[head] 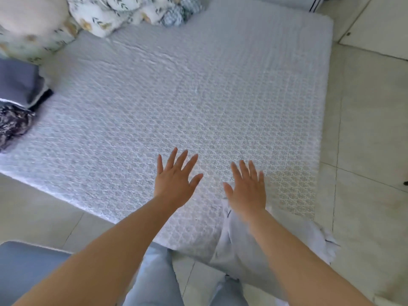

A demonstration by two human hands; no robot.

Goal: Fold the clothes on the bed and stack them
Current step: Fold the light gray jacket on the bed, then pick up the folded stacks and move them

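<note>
Grey folded clothes [18, 83] — stacked, bed [198, 96] edge

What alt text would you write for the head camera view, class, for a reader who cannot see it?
Two open hands, left hand and right hand, reach out over a white patterned bed, holding nothing. Folded dark clothes lie at its left edge, floral bedding at the far end.
</note>
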